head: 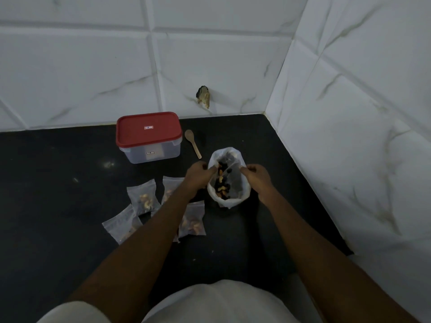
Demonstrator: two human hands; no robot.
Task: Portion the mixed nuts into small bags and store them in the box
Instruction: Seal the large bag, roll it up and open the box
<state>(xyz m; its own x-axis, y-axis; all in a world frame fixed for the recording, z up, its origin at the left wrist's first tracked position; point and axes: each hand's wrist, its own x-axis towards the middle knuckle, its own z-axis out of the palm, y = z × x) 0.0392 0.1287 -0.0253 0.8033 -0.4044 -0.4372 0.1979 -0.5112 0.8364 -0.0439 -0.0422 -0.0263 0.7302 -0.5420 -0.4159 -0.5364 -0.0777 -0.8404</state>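
The portioning step looks close to done, and the storing step has not begun. Both hands are at the mouth of the big bag [229, 201], which stands on the dark desk [58, 194] near the tiled corner with mixed nuts [221, 187] showing inside it. The left hand [198, 174] has its fingers curled in and seems to pinch the left side of the rim. The right hand [256, 177] does the same on the right side, its fingers [245, 169] bunched together on the plastic. Whether a small clear bag is also stretched between them over the opening is too blurred to tell. At least four filled small bags [142, 199] lie flat on the desk just left of the big bag, some overlapping, partly hidden under the left forearm. The box [149, 152] sits behind them toward the wall with its red lid [148, 129] on, and a wooden spoon [193, 143] lies beside it, untouched by either hand. As I judge it, the next move calls for letting go of the plastic, or sealing whatever portion is in hand. After that one hand must lift the lid off the box, since nothing can go in while it is closed. Then the filled bags can be gathered and laid inside.
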